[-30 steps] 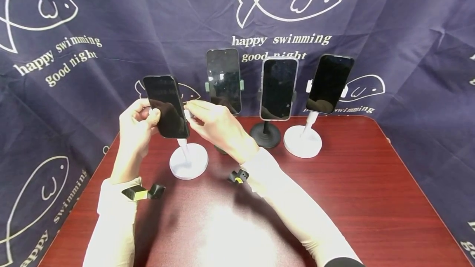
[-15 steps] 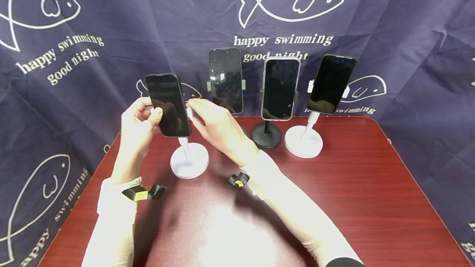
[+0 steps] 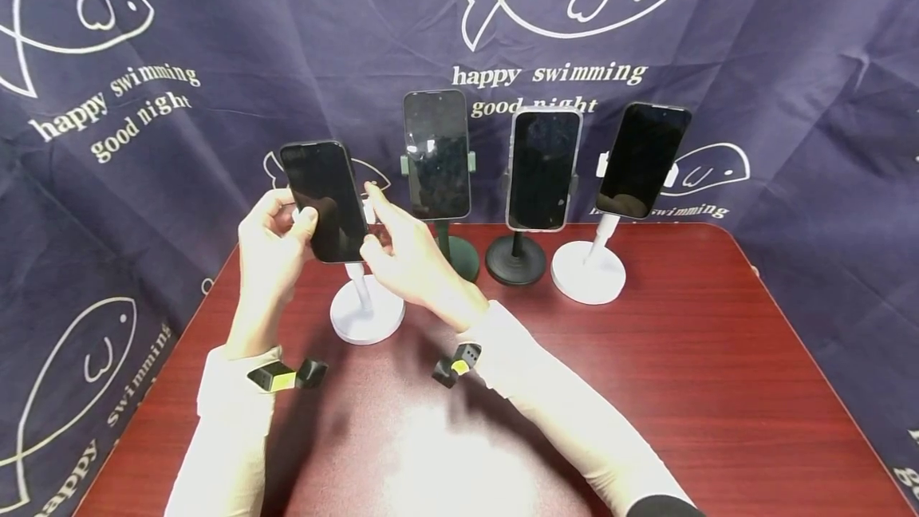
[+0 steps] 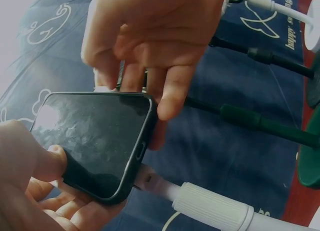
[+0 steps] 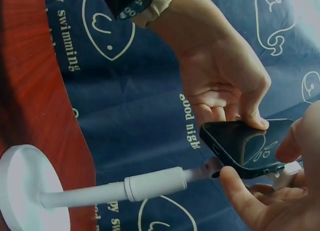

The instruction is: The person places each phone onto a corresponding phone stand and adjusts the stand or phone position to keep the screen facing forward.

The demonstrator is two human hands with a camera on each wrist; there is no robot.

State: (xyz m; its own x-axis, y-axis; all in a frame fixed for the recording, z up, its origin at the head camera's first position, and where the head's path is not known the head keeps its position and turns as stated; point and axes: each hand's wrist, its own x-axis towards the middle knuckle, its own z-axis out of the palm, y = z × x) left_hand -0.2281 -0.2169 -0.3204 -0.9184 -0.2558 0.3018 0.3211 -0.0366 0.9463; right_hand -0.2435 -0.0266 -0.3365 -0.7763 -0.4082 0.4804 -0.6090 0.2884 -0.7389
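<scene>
A black smartphone (image 3: 325,194) leans in a white phone stand (image 3: 368,316) at the table's left. My left hand (image 3: 267,250) grips the phone's left edge, thumb on the screen and fingers behind. At the opposite edge is my right hand (image 3: 415,260). Its thumb touches the lower corner, and in the right wrist view its other fingers curl around the side and behind, by the white clamp jaw. That view also shows the phone (image 5: 245,146) above the stand's white pole (image 5: 155,183). Most of the clamp is hidden behind the phone.
To the right stand a phone in a green stand (image 3: 459,258), a phone with a clear-edged case (image 3: 543,170) on a black stand (image 3: 515,260), and a black phone (image 3: 642,159) on another white stand (image 3: 589,273). A dark fish-print cloth hangs behind the red-brown table (image 3: 682,341).
My right hand has shifted lower, its fingers spread apart and its thumb now at the phone's lower right edge. My left hand keeps its grip on the phone.
</scene>
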